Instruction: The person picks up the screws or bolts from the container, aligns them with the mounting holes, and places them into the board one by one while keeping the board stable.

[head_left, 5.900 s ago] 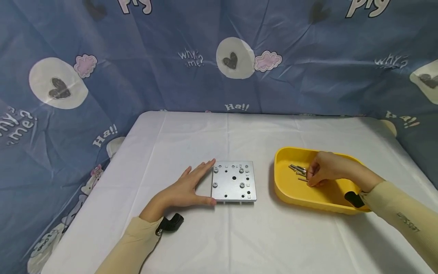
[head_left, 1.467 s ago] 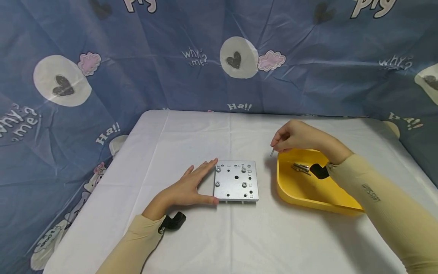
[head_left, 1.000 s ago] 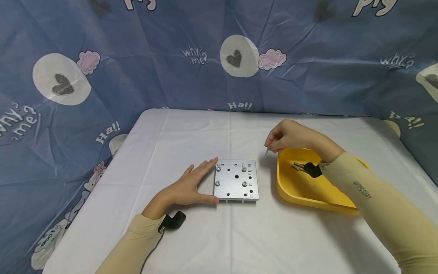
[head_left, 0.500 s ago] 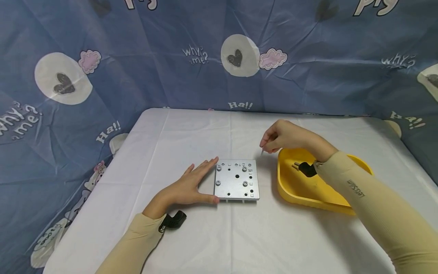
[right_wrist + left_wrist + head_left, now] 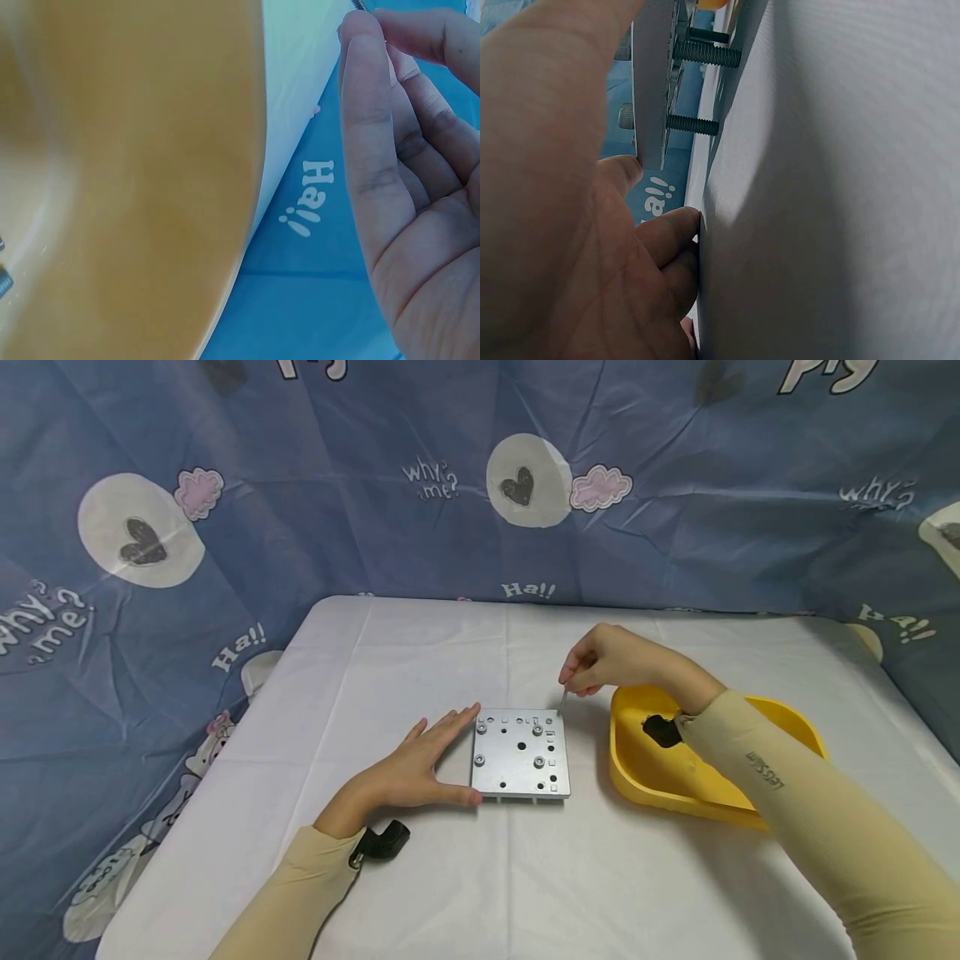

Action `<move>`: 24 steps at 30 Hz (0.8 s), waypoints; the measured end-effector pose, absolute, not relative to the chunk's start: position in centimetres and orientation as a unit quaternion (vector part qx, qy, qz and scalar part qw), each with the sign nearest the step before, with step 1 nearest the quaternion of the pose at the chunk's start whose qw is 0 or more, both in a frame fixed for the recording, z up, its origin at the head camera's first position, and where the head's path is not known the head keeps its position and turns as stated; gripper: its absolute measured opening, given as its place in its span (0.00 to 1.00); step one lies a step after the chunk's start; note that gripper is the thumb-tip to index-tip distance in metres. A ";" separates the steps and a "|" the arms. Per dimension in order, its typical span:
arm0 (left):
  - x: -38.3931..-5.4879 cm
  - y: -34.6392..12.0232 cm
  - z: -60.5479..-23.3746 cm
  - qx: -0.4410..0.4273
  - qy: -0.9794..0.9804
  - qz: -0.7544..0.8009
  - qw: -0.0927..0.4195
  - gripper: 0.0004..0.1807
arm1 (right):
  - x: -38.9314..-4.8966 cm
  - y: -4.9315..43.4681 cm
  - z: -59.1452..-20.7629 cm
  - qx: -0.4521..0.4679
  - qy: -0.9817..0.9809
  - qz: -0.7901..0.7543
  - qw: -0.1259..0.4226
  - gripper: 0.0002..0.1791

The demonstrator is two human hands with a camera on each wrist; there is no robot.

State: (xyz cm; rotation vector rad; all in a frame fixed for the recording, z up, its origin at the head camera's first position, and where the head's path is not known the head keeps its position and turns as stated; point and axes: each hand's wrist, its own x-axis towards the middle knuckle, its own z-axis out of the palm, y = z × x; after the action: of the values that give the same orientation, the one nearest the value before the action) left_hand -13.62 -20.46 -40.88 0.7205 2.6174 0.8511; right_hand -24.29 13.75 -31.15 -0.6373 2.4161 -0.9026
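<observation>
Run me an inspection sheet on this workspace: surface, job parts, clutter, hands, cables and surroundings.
Surface: white cloth, lightly creased.
Metal plate: lying screw heads up, four seen; in the left wrist view, threaded shanks stick out below.
Yellow tray: right of the plate; at least two metal pieces inside, mostly out of frame in the right wrist view.
Clutter: nothing seen.
Left hand: spread, touching the plate's left edge.
Right hand: pinching a slim screw near the plate's far right corner; contact unclear.
Cables: thin dark line along the left sleeve, possibly a cable.
Surroundings: blue printed fabric behind the table.
</observation>
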 end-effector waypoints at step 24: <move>-13.8 -20.5 -41.1 0.252 0.910 0.291 0.152 0.70 | -24.7 11.5 -32.4 -0.243 0.881 -0.321 0.248 0.07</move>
State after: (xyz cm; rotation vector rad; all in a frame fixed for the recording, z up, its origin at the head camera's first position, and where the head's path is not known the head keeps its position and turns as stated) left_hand -13.78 -20.50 -41.13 0.7230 2.6133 0.8356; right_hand -24.67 11.48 -32.43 -0.6613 2.4006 -0.8755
